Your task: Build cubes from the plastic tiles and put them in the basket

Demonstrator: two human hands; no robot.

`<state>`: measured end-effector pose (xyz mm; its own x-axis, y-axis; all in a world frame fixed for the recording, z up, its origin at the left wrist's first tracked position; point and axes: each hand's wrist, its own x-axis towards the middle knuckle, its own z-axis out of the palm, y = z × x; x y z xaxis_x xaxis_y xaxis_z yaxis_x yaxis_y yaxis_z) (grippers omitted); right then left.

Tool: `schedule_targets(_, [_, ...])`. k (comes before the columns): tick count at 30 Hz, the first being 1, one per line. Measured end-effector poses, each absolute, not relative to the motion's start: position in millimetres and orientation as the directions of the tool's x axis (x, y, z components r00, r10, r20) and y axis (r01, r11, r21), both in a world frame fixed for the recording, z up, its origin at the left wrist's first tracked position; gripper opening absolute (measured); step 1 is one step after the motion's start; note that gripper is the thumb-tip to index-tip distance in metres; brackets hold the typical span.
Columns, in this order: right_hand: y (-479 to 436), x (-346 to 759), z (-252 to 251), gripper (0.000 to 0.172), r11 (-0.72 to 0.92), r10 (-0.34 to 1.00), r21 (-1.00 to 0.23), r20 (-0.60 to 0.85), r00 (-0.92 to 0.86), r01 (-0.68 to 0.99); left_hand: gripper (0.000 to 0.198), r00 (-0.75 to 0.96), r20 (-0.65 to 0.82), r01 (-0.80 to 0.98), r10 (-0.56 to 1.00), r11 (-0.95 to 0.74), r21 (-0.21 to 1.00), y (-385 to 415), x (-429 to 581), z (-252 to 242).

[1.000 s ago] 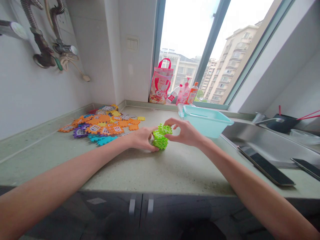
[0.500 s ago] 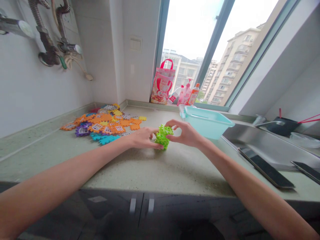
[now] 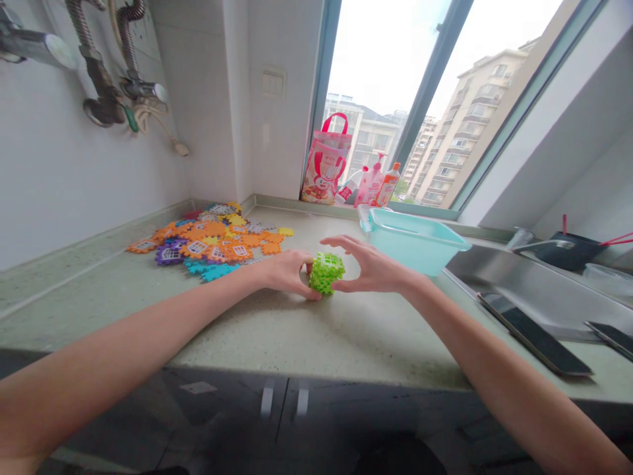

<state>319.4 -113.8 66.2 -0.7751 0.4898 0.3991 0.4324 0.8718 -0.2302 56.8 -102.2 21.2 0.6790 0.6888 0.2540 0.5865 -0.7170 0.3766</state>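
A stack of bright green interlocking toy pieces [image 3: 327, 274] with notched edges stands on the counter between my hands. The piece on top has a window pattern and lies flat. My left hand [image 3: 289, 274] grips the stack from the left, thumb at its lower front and fingertips partly hidden behind it. On the right side, my right hand [image 3: 370, 265] is open in a wide C, its fingers raised above and behind the stack. Its thumb is close to the front right side; I cannot tell whether it touches.
Orange, purple, blue and yellow notched pieces [image 3: 212, 241] are heaped on the left. A turquoise basin [image 3: 420, 241] stands at the back right, beside the steel sink [image 3: 475, 270]. A black phone-like slab [image 3: 534, 333] lies at the sink's front edge. A bag [image 3: 326, 165] and bottles [image 3: 370, 188] line the windowsill.
My right hand has let go of the green top piece and its fingers have spread. That piece was tilted and now lies level. The whole view has shifted slightly.
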Motion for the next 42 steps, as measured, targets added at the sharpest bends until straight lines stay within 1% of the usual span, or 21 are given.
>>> schedule_targets(2, [-119, 314, 79, 0.092, 0.872, 0.489, -0.182, 0.341, -0.803, 0.454, 0.065, 0.692, 0.242, 0.619, 0.681, -0.731, 0.288, -104, 50, 29])
schedule_targets(3, [-121, 310, 86, 0.093, 0.877, 0.481, -0.158, 0.307, -0.821, 0.454, 0.071, 0.699, 0.240, 0.629, 0.674, -0.739, 0.242, -104, 45, 34])
schedule_targets(5, [-123, 300, 97, 0.086, 0.886, 0.464, -0.117, 0.238, -0.853, 0.449, 0.084, 0.709, 0.239, 0.645, 0.664, -0.747, 0.162, -100, 31, 42])
schedule_targets(7, [-123, 288, 102, 0.078, 0.884, 0.467, -0.075, 0.158, -0.870, 0.461, 0.092, 0.699, 0.238, 0.674, 0.674, -0.733, 0.097, -93, 15, 48])
schedule_targets(10, [-119, 272, 96, 0.071, 0.877, 0.481, -0.012, 0.034, -0.876, 0.480, 0.093, 0.666, 0.232, 0.728, 0.709, -0.685, 0.004, -81, -3, 48])
schedule_targets(12, [-115, 266, 88, 0.066, 0.877, 0.479, 0.033, -0.003, -0.878, 0.479, 0.090, 0.648, 0.216, 0.753, 0.730, -0.657, -0.039, -75, -8, 45])
schedule_targets(15, [-111, 263, 77, 0.060, 0.874, 0.481, 0.067, 0.014, -0.876, 0.481, 0.079, 0.650, 0.212, 0.752, 0.730, -0.658, -0.040, -72, -8, 40])
schedule_targets(18, [-108, 266, 74, 0.066, 0.876, 0.479, 0.056, 0.037, -0.877, 0.480, 0.067, 0.663, 0.237, 0.735, 0.710, -0.678, -0.025, -73, -3, 38])
schedule_targets(21, [-106, 268, 73, 0.072, 0.881, 0.468, 0.040, 0.059, -0.882, 0.471, 0.060, 0.682, 0.265, 0.711, 0.681, -0.703, -0.022, -74, -1, 39])
schedule_targets(26, [-102, 265, 73, 0.069, 0.887, 0.457, 0.042, 0.051, -0.888, 0.460, 0.052, 0.698, 0.320, 0.682, 0.640, -0.731, -0.027, -76, 2, 43])
schedule_targets(33, [-96, 265, 76, 0.064, 0.910, 0.414, 0.006, 0.074, -0.907, 0.415, 0.044, 0.725, 0.382, 0.639, 0.574, -0.767, -0.059, -80, 12, 47])
schedule_targets(36, [-95, 265, 73, 0.065, 0.913, 0.407, -0.001, 0.072, -0.911, 0.408, 0.040, 0.724, 0.390, 0.635, 0.569, -0.771, -0.054, -82, 14, 49])
schedule_targets(40, [-99, 261, 71, 0.065, 0.914, 0.404, 0.017, 0.080, -0.911, 0.406, 0.045, 0.698, 0.405, 0.652, 0.591, -0.758, -0.016, -84, 7, 54])
schedule_targets(42, [-98, 259, 78, 0.066, 0.911, 0.406, 0.034, 0.091, -0.909, 0.410, 0.047, 0.682, 0.415, 0.663, 0.603, -0.749, -0.001, -84, 1, 57])
